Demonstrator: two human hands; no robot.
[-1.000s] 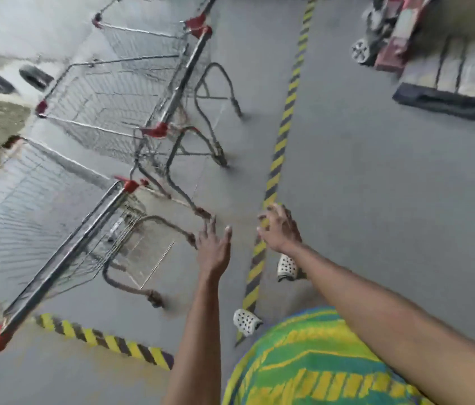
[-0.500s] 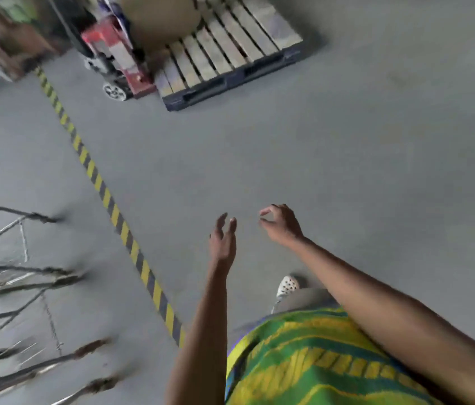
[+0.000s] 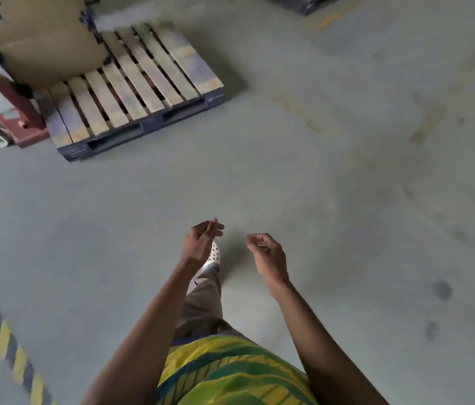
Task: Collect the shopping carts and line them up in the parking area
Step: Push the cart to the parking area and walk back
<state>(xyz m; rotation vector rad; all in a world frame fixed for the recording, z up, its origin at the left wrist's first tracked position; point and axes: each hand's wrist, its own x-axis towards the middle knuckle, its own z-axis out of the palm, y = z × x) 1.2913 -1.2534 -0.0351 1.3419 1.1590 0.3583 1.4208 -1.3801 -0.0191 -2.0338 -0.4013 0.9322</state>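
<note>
Empty-handed, no shopping carts in view

Your left hand (image 3: 201, 242) and right hand (image 3: 265, 252) hang loosely curled, gripping nothing; walking on, you could trip on the slatted wooden pallet (image 3: 131, 86) far left.

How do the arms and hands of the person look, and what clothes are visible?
Both arms are bare up to the picture's edge; no sleeve, glove, watch or ring is visible on the left hand or the right hand. Lower down there is a garment with green and yellow stripes, grey-brown trousers and a white shoe with holes.
</note>
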